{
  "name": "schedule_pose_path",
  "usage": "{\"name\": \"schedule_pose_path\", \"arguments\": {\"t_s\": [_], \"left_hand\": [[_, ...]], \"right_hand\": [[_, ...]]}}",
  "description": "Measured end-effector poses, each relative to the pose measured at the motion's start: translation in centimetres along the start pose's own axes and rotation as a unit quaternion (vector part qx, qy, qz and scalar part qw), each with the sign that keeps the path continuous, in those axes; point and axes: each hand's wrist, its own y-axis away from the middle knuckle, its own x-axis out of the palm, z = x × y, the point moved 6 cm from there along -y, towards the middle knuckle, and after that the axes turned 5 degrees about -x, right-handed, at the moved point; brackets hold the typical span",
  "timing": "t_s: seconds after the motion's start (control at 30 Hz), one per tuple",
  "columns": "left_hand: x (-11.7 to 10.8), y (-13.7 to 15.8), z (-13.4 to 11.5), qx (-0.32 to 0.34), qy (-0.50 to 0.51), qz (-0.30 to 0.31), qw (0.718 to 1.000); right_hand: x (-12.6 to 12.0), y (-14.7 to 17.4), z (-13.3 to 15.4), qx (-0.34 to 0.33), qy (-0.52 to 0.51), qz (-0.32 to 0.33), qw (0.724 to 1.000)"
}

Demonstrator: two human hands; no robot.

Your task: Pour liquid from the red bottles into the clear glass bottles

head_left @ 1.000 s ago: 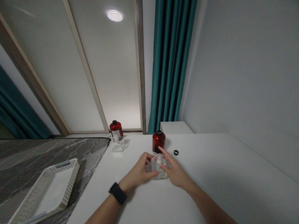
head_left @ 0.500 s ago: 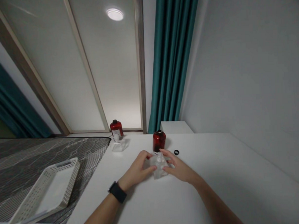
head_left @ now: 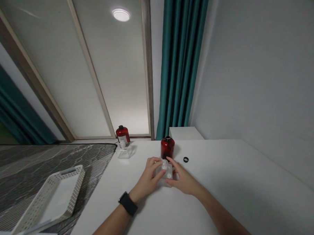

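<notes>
A small clear square-based bottle (head_left: 168, 171) with a rounded translucent top is between my two hands on the white table. My left hand (head_left: 149, 177), with a black watch at the wrist, has its thumb and fingers closed on the bottle's left side and top. From the right, my right hand (head_left: 185, 179) grips it, thumb low and index finger up by the top. Part of the bottle is hidden by fingers. Just behind stands a dark red bottle (head_left: 167, 148) with an uncapped neck. A black ring (head_left: 186, 159) lies to its right.
At the table's back left, another red bottle (head_left: 122, 133) with a black cap and label stands behind a second clear bottle (head_left: 124, 153). A white perforated basket (head_left: 77, 190) sits left of the table (head_left: 166, 217). A white box (head_left: 185, 132) is beyond the back edge.
Both hands have shifted slightly around the clear bottle. It now looks turned or tilted, with its rounded top a little further left. The red bottles and black ring stay in place.
</notes>
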Motion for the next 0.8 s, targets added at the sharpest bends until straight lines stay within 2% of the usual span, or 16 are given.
{"name": "schedule_pose_path", "arguments": {"t_s": [0.17, 0.37, 0.47, 0.63, 0.8], "left_hand": [[-0.1, -0.1, -0.2, -0.013, -0.006, 0.0, 1.0], [0.0, 0.1, -1.1, -0.007, -0.041, -0.003, 0.999], [0.1, 0.3, -1.4, -0.001, -0.056, -0.03, 0.998], [0.0, 0.5, -0.6, -0.02, -0.046, -0.091, 0.995], [-0.2, 0.2, 0.3, -0.039, -0.023, -0.081, 0.996]], "right_hand": [[-0.1, -0.1, 0.0, -0.022, 0.023, 0.042, 0.999], [0.1, -0.3, -0.3, -0.01, 0.027, 0.044, 0.999], [0.3, -0.3, -0.1, -0.004, 0.05, 0.034, 0.998], [0.6, -0.3, 0.4, 0.004, 0.085, 0.011, 0.996], [0.6, -0.2, 0.6, -0.011, 0.074, 0.019, 0.997]]}}
